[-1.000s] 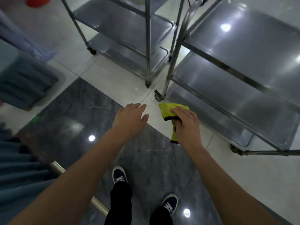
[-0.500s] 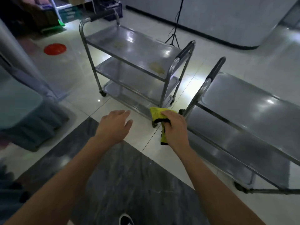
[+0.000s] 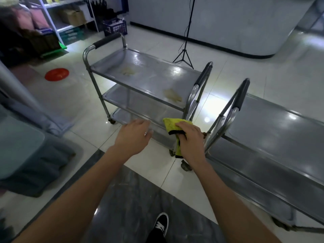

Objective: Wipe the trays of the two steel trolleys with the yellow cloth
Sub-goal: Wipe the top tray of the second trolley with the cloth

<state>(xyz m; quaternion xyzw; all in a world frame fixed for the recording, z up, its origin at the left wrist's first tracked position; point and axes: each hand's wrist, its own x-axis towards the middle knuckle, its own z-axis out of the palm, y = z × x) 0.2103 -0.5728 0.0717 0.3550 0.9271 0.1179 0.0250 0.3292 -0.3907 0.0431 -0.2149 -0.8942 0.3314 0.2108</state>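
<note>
Right hand (image 3: 190, 141) grips the yellow cloth (image 3: 172, 126), fingers curled over it; bunched part sticks out past the knuckles, black-edged tail hangs below the hand on its left side. Left hand (image 3: 134, 135) is empty, fingers relaxed and extended, palm down, just left of the cloth and not touching it. Hands are apart, side by side at about the same height, both held out in front of the body in the air. Cloth touches neither trolley as far as the view shows; it sits in front of the near corner of the left trolley (image 3: 145, 79), between that and the right trolley (image 3: 273, 127). Left trolley: three steel trays, top tray has two yellowish smears (image 3: 172, 95), black-grip handles at both ends. Right trolley's handle (image 3: 242, 92) stands just right of the right hand; its trays run off the right edge. White tile floor (image 3: 263, 71), dark stone slab underfoot, one black shoe (image 3: 160, 223) visible. Red disc (image 3: 57, 74) on the floor far left, tripod (image 3: 184, 57) behind the left trolley.
</note>
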